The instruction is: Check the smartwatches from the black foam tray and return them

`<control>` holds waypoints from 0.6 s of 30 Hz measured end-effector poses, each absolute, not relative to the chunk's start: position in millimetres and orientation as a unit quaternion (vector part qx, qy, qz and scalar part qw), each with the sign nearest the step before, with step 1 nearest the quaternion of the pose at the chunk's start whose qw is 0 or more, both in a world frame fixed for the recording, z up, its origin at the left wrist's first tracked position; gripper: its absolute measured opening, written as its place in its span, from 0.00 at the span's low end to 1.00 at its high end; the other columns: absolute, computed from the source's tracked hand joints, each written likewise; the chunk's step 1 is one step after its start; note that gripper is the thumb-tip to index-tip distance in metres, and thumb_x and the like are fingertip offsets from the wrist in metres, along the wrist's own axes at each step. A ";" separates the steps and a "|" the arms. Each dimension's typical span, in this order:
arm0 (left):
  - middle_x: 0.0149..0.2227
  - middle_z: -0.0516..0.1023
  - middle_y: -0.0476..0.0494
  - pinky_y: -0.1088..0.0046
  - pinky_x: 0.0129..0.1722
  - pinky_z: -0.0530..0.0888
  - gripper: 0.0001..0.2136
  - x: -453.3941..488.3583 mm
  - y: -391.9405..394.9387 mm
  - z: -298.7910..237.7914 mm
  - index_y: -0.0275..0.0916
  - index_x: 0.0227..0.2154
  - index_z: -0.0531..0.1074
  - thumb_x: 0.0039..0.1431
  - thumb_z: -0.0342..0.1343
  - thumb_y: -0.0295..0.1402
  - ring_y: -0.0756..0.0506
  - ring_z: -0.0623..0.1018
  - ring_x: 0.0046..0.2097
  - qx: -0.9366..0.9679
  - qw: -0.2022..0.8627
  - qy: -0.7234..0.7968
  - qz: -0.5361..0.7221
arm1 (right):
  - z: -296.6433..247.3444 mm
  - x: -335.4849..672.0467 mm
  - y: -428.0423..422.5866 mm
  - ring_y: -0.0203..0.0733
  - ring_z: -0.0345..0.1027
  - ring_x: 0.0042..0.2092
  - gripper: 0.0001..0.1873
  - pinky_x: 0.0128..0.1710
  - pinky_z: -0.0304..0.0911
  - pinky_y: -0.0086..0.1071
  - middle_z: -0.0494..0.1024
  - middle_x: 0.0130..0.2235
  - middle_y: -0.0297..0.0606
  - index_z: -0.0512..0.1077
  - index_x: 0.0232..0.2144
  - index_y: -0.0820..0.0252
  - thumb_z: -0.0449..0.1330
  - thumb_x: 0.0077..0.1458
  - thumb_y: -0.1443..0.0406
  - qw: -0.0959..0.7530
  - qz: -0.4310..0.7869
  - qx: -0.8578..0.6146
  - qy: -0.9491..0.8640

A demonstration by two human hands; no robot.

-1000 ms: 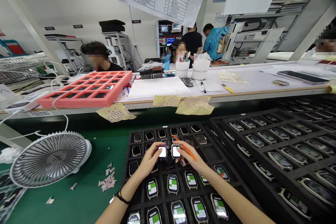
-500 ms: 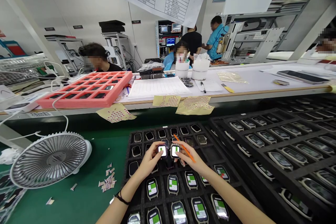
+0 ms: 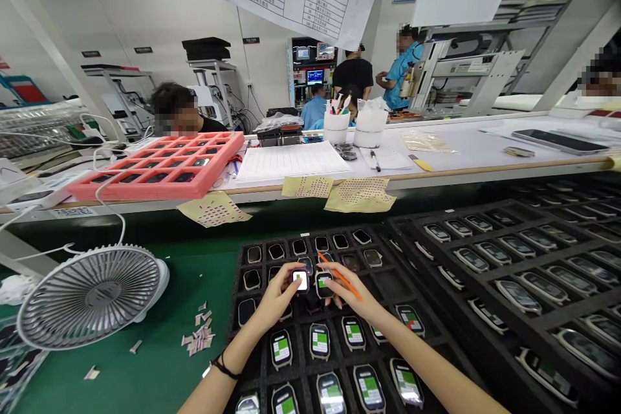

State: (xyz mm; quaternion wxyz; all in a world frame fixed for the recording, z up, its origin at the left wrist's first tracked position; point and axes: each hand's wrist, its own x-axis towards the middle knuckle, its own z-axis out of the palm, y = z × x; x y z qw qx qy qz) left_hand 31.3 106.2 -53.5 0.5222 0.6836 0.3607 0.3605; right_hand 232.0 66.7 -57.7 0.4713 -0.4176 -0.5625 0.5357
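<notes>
My left hand [image 3: 280,292] is closed round a smartwatch case [image 3: 300,280] with a lit, mostly white screen, thumb on its face. Beside it, my right hand [image 3: 350,288] grips a second smartwatch case [image 3: 323,284], whose screen shows green and dark areas under the thumb. A thin orange stick [image 3: 343,277], perhaps a pen or tool, also rests in the right hand, slanting across the fingers. Both watches are held above a black foam tray [image 3: 301,307] of watch cases in separate slots. Nearer rows have lit green-and-white screens; farther ones are dark.
More watch trays [image 3: 436,252] are stacked at right. A grey fan [image 3: 97,297] and small paper scraps [image 3: 200,336] lie left on the green mat [image 3: 169,362]. The shelf ahead bears a pink foam tray [image 3: 194,189], papers [image 3: 291,162] and white cups [image 3: 336,127]. Several people are beyond.
The right watch's screen has gone from mostly white to green and dark. Both hands have stayed nearly still. People in the background have shifted their heads.
</notes>
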 end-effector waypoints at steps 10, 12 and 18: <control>0.41 0.74 0.43 0.71 0.37 0.67 0.12 30.5 104.3 -52.2 0.40 0.44 0.69 0.61 0.49 0.38 0.45 0.72 0.38 0.716 0.501 0.362 0.323 | -68.9 234.2 67.4 0.32 0.69 0.22 0.16 0.18 0.59 0.25 0.65 0.28 0.29 0.66 0.48 0.52 0.55 0.58 0.56 0.459 0.545 -0.411 -0.569; 0.41 0.74 0.43 0.71 0.37 0.67 0.12 30.6 104.2 -51.4 0.40 0.45 0.69 0.61 0.48 0.37 0.45 0.72 0.39 0.718 0.501 0.362 0.321 | -71.4 234.5 67.7 0.31 0.68 0.21 0.16 0.19 0.60 0.24 0.65 0.28 0.28 0.66 0.48 0.51 0.55 0.58 0.57 0.456 0.548 -0.409 -0.570; 0.44 0.73 0.43 0.70 0.39 0.67 0.13 30.1 105.0 -52.8 0.40 0.46 0.68 0.62 0.47 0.39 0.44 0.72 0.41 0.721 0.497 0.364 0.318 | -68.1 234.7 67.8 0.31 0.69 0.22 0.16 0.19 0.61 0.25 0.65 0.28 0.29 0.66 0.48 0.52 0.55 0.58 0.57 0.461 0.549 -0.414 -0.562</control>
